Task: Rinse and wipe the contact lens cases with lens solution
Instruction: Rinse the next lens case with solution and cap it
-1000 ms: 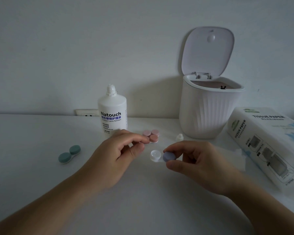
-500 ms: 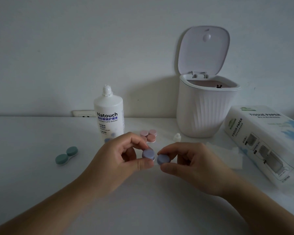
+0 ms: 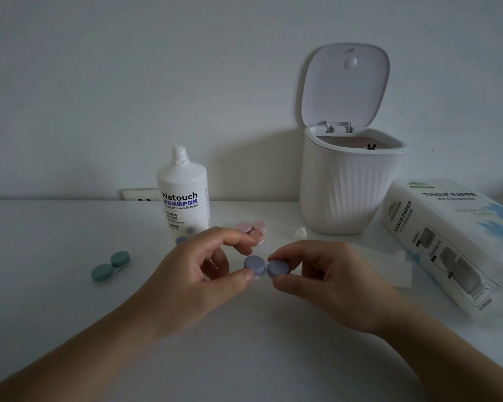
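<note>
Purple case (image 3: 266,267) pinched between both hands' fingers (image 3: 246,275).

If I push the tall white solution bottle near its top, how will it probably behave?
The solution bottle stands upright and is tall for its base, so a push near the top would probably tip it. It looks like rigid plastic, so it should not flop. Its cap is off, so it may spill.

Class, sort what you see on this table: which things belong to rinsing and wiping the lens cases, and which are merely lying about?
Belong to the job:
purple case, pinched by left hand and right hand
green case
pink case
solution bottle
bottle cap
tissue
tissue box
bin

Lying about:
wall socket
</note>
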